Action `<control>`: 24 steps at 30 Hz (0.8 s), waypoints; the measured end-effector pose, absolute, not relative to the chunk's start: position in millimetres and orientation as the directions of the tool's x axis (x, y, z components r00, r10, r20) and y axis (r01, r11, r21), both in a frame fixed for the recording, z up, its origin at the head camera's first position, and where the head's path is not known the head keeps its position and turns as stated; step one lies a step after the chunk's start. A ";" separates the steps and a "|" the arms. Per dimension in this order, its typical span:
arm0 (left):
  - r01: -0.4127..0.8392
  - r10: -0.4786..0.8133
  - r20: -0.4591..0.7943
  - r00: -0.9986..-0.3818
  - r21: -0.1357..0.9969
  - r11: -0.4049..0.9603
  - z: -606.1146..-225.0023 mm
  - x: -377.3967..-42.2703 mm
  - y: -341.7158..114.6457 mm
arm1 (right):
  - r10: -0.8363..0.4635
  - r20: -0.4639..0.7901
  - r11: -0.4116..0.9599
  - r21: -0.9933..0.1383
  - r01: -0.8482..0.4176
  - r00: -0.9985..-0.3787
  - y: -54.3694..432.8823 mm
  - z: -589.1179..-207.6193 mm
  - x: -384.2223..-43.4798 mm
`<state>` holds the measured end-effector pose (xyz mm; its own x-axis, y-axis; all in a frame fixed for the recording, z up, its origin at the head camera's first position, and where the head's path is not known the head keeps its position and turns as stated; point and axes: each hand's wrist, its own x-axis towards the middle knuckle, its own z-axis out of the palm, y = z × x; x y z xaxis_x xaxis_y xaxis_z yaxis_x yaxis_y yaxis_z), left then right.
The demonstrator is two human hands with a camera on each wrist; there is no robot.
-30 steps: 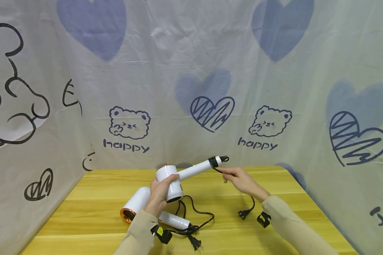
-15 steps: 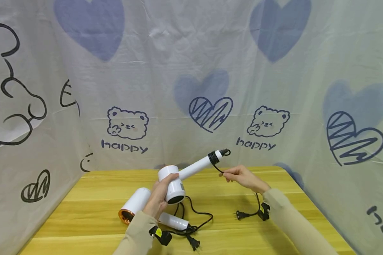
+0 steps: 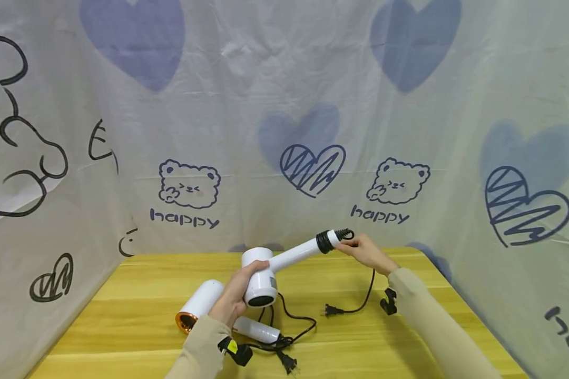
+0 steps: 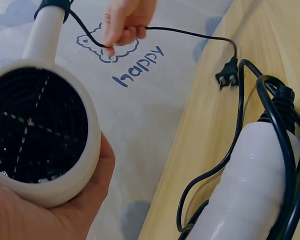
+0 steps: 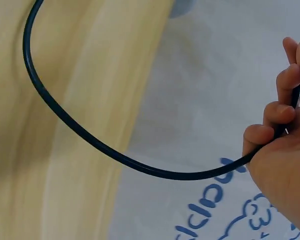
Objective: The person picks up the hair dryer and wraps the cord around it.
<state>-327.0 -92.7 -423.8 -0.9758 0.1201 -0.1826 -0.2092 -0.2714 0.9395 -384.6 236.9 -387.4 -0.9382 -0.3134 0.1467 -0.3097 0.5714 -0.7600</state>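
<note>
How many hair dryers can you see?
2. One white hair dryer is held up in the left hand; the other hair dryer lies on the table, partly hidden behind that hand.

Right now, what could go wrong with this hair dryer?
The coils might spring loose if the right hand lets go of the cord.
The plug could snag the other cord, whose loops lie nearby.
The left hand holds the hair dryer by its head, so a hard pull might twist the handle.

White upper hair dryer [image 3: 262, 287], black cord [image 3: 324, 242]; white-and-copper lower dryer [image 3: 201, 299]; yellow-grained table [image 3: 137, 295]; blue hearts [image 3: 133, 42] on pale curtain [image 3: 246, 79].
</note>
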 end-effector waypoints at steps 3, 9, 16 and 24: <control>-0.235 0.172 -0.196 -0.966 0.939 -0.250 -423.5 -324.5 -93.8 | -0.271 0.188 0.564 -0.764 -0.313 -0.944 233.7 -377.9 -386.6; -0.239 0.200 -0.198 -0.959 0.949 -0.206 -425.7 -324.7 -95.4 | -0.298 0.259 0.574 -0.720 -0.389 -0.919 237.0 -367.3 -384.5; -0.183 0.192 -0.156 -0.969 0.975 -0.129 -427.7 -323.7 -94.0 | -0.327 0.234 0.585 -0.710 -0.391 -0.916 242.0 -369.4 -380.6; -0.143 0.162 -0.128 -0.978 0.986 -0.083 -429.7 -325.7 -93.7 | -0.272 0.260 0.648 -0.662 -0.375 -0.927 236.9 -364.3 -377.5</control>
